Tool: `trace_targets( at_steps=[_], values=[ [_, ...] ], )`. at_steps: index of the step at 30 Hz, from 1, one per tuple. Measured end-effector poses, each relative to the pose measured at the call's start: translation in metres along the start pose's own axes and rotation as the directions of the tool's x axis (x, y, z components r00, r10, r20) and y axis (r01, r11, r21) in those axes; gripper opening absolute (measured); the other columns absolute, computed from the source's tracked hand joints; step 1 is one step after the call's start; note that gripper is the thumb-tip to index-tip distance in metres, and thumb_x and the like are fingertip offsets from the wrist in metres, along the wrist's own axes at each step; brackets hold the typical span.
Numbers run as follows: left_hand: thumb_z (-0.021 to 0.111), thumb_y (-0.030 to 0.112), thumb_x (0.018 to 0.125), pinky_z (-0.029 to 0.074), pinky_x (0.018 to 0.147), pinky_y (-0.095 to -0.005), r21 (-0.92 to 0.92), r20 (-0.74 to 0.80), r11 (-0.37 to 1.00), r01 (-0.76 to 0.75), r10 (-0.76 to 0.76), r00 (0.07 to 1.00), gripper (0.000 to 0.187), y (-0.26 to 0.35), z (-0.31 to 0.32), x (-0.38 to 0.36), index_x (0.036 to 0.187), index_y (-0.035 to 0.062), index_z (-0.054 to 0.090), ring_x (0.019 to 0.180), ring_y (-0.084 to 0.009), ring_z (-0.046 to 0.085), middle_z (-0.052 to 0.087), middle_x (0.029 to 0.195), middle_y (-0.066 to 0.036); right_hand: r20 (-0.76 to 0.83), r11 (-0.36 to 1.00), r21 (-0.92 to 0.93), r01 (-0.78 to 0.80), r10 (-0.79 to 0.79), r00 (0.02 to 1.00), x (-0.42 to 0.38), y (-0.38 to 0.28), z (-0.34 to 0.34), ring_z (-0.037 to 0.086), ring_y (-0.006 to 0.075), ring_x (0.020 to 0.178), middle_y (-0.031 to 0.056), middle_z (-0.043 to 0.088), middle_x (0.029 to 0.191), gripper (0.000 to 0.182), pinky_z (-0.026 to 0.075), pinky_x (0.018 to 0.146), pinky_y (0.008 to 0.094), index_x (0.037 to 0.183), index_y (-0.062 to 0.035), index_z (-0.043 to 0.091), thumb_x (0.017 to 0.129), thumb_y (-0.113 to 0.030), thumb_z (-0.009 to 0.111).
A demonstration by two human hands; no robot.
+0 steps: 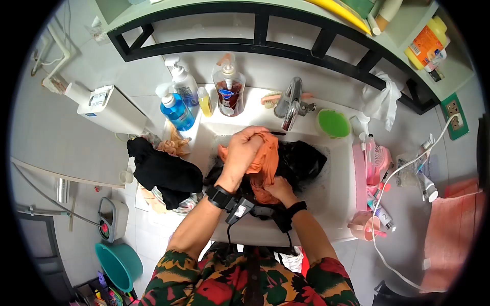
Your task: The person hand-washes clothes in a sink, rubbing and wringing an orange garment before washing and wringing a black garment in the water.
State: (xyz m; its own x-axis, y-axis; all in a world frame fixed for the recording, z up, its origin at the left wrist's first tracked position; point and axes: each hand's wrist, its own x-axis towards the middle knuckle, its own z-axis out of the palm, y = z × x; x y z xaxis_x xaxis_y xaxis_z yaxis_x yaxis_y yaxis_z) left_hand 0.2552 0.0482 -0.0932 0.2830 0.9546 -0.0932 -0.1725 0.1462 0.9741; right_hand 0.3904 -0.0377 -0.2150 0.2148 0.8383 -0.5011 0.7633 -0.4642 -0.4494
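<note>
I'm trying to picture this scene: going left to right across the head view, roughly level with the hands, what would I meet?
Black garment at the sink's left edge, left hand, right hand, pink container, hanging pink cloth. Left out: orange cloth and the sink's black cloth, whose spans overlap the hands.

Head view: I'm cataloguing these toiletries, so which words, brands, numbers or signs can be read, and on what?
"2": seemingly, on the white tube at the right.
Perhaps "Safeguard", too blurred to be sure: blue label on the dark-red pump bottle.
Too small or blurred to read: labels on the blue pump bottle, white pump bottle, yellow bottle with orange label and white wall box.
</note>
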Motion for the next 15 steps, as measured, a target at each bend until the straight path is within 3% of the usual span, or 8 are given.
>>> trace_targets(
  at_steps=[2, 5, 7, 8, 10, 11, 13, 15],
  values=[
    [0.047, 0.003, 0.080, 0.041, 0.062, -0.0174, 0.060, -0.080, 0.998, -0.034, 0.039, 0.996, 0.021, 0.009, -0.009, -0.006, 0.092, -0.0019, 0.062, 0.068, -0.0043, 0.051, 0.061, 0.076, -0.002, 0.029, 0.997, 0.077, -0.016, 0.014, 0.999, -0.010, -0.001, -0.014, 0.058, 0.0315, 0.091, 0.0141, 0.062, 0.094, 0.033, 0.045, 0.077, 0.0372, 0.091, -0.0115, 0.064, 0.067, -0.033, 0.059],
    [0.048, 0.008, 0.078, 0.044, 0.059, -0.0230, 0.241, -0.234, 0.970, -0.036, 0.095, 0.968, 0.022, 0.002, -0.031, -0.009, 0.091, 0.0003, 0.064, 0.060, -0.0114, 0.054, 0.063, 0.072, -0.007, -0.280, 0.909, 0.375, 0.180, -0.074, 0.957, 0.009, 0.055, -0.021, 0.058, 0.0285, 0.074, 0.0144, 0.058, 0.075, 0.037, 0.044, 0.069, 0.0341, 0.085, 0.0014, 0.059, 0.063, -0.028, 0.063],
    [0.052, 0.010, 0.075, 0.046, 0.062, -0.0317, 0.592, -0.371, 0.802, 0.080, 0.184, 0.910, 0.021, -0.003, -0.038, -0.013, 0.089, 0.0016, 0.064, 0.062, -0.0245, 0.058, 0.063, 0.073, -0.013, -0.336, 0.769, 0.595, 0.234, -0.027, 0.942, -0.006, 0.053, -0.063, 0.053, 0.0211, 0.069, 0.0089, 0.053, 0.070, 0.035, 0.043, 0.066, 0.0310, 0.080, 0.0053, 0.055, 0.063, -0.024, 0.065],
    [0.052, 0.010, 0.075, 0.046, 0.062, -0.0317, 0.591, -0.370, 0.803, 0.078, 0.184, 0.911, 0.021, -0.016, -0.045, -0.013, 0.089, 0.0016, 0.064, 0.062, -0.0245, 0.058, 0.063, 0.073, -0.013, -0.338, 0.770, 0.593, 0.235, -0.026, 0.941, -0.013, 0.048, -0.082, 0.053, 0.0211, 0.069, 0.0089, 0.053, 0.070, 0.035, 0.043, 0.066, 0.0310, 0.080, 0.0053, 0.055, 0.063, -0.024, 0.065],
    [0.057, 0.013, 0.071, 0.046, 0.070, -0.0391, 0.822, -0.300, 0.567, 0.052, 0.353, 0.886, 0.022, -0.045, -0.056, -0.012, 0.089, 0.0035, 0.064, 0.076, -0.0323, 0.057, 0.061, 0.083, -0.016, -0.248, 0.501, 0.845, 0.187, 0.057, 0.967, -0.023, 0.041, -0.107, 0.051, 0.0161, 0.071, 0.0051, 0.053, 0.073, 0.032, 0.042, 0.064, 0.0282, 0.080, 0.0039, 0.055, 0.066, -0.022, 0.064],
    [0.057, 0.013, 0.071, 0.046, 0.070, -0.0391, 0.823, -0.294, 0.565, 0.050, 0.350, 0.889, 0.022, -0.055, -0.056, -0.014, 0.089, 0.0035, 0.064, 0.076, -0.0323, 0.057, 0.061, 0.083, -0.016, -0.248, 0.499, 0.847, 0.184, 0.064, 0.967, -0.022, 0.043, -0.104, 0.051, 0.0161, 0.071, 0.0051, 0.053, 0.073, 0.032, 0.042, 0.064, 0.0282, 0.080, 0.0039, 0.055, 0.066, -0.022, 0.064],
    [0.062, 0.015, 0.068, 0.044, 0.078, -0.0393, 0.948, -0.135, 0.316, 0.033, 0.309, 0.941, 0.028, -0.065, -0.048, -0.017, 0.095, 0.0055, 0.061, 0.092, -0.0307, 0.053, 0.058, 0.095, -0.015, -0.273, 0.576, 0.791, 0.206, 0.031, 0.962, -0.014, 0.047, -0.097, 0.050, 0.0146, 0.072, 0.0039, 0.053, 0.074, 0.029, 0.041, 0.063, 0.0269, 0.080, 0.0022, 0.054, 0.067, -0.022, 0.065],
    [0.066, 0.020, 0.066, 0.039, 0.086, -0.0423, 0.891, 0.108, 0.389, -0.234, 0.319, 0.942, 0.044, -0.094, -0.042, -0.010, 0.107, 0.0090, 0.056, 0.099, -0.0325, 0.049, 0.056, 0.099, -0.012, -0.261, 0.672, 0.724, 0.157, 0.056, 0.964, -0.008, 0.050, -0.078, 0.050, 0.0145, 0.072, 0.0042, 0.054, 0.075, 0.030, 0.041, 0.064, 0.0269, 0.079, 0.0019, 0.053, 0.068, -0.022, 0.066]
  ],
)
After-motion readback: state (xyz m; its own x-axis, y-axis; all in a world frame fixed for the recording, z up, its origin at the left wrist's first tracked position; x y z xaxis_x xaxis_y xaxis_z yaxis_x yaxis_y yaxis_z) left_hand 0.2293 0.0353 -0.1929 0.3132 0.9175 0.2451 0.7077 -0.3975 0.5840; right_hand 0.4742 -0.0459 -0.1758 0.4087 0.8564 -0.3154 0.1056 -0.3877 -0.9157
